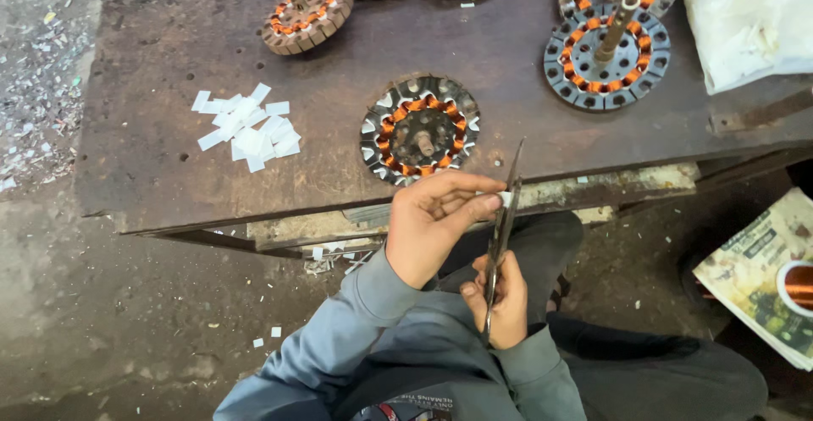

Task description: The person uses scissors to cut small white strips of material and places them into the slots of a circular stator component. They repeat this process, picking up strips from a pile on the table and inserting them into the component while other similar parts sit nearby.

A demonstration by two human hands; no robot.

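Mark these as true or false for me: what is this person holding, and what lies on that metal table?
1. The right hand holds scissors. True.
2. The left hand rests flat on the table. False: it pinches a small white slip at the blades.
3. White paper slips lie piled on the table. True.
4. The wound core nearest the hands has blue coils. False: they are orange.

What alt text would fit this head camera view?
A right hand holds scissors against a small white slip pinched by the left hand, above a metal workbench with copper-wound stators and cut paper pieces.
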